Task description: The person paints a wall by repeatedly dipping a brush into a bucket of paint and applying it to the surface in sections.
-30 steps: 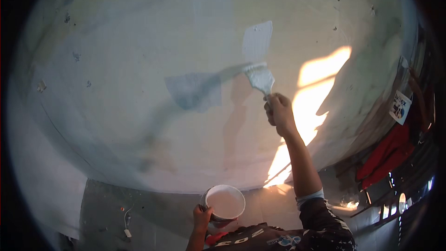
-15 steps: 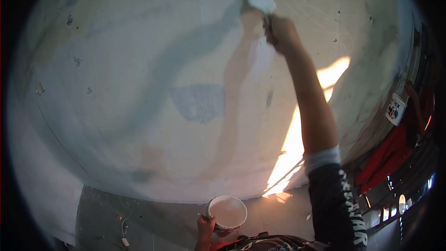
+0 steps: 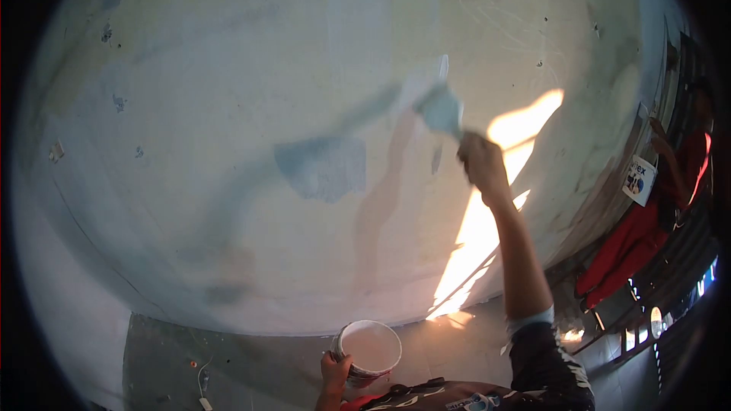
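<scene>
My right hand point(image 3: 484, 164) is closed round the handle of a wide paintbrush point(image 3: 439, 109), its bristle end at the wall point(image 3: 304, 68). Motion slightly blurs the brush. Low in the view, my left hand point(image 3: 336, 369) grips the rim of a bucket point(image 3: 370, 348) of pale, whitish paint. On the wall near the brush are a lighter wet-looking streak and a bluish-grey patch point(image 3: 324, 169). Shadows of my arm fall across the surface.
At the right, a person in red point(image 3: 632, 247) stands by a white printed bucket point(image 3: 640, 180). Bright sunlight point(image 3: 472, 247) strikes the wall. A white cable end point(image 3: 205, 403) lies on the grey floor point(image 3: 164, 358) at lower left.
My right hand and the paintbrush have moved down the wall, from near the top to about mid-height. The bucket in my left hand has stayed nearly in place.
</scene>
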{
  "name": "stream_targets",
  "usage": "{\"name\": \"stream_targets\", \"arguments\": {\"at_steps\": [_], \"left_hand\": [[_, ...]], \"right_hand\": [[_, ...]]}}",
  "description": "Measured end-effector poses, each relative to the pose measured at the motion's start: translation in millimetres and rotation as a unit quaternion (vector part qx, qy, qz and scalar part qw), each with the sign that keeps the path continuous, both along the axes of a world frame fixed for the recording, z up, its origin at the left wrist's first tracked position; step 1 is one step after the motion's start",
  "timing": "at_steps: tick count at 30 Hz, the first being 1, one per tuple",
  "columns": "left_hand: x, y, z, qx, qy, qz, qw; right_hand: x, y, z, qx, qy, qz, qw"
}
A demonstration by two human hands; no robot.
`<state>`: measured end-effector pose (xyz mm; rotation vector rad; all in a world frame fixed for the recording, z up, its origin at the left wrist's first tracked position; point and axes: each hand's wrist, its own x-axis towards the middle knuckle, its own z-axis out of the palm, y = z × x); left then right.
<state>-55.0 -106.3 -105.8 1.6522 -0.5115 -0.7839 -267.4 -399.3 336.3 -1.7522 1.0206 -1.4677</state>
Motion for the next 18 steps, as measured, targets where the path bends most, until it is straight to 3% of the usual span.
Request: {"name": "stream_targets", "arguments": {"at_steps": [2, 5, 7, 9, 12, 14, 18], "left_hand": [[0, -2, -2, -0.009, 0.005, -0.001, 1.000], [4, 2, -15, -0.036, -0.007, -0.024, 0.999], [6, 3, -23, -0.008, -0.037, -0.036, 0.999], [3, 5, -18, -0.017, -0.022, -0.034, 0.999], [0, 6, -22, -0.021, -0.011, -0.015, 1.000], [-1, 8, -22, -0.017, -0.013, 0.005, 1.000], [-9, 11, -6, 0.038, 0.022, 0.033, 0.999]], "right_hand": [[4, 12, 71, -0.087, 0.071, -0.066, 0.992], [25, 5, 148, -0.305, 0.141, -0.149, 0.930], [40, -12, 179, -0.358, 0.168, -0.182, 0.900], [52, -35, 194, -0.452, 0.215, -0.240, 0.832], [62, -49, 167, -0.386, 0.298, -0.198, 0.850], [58, -40, 118, -0.358, 0.308, -0.166, 0.866], [37, -4, 56, -0.189, 0.401, -0.092, 0.892]]}}
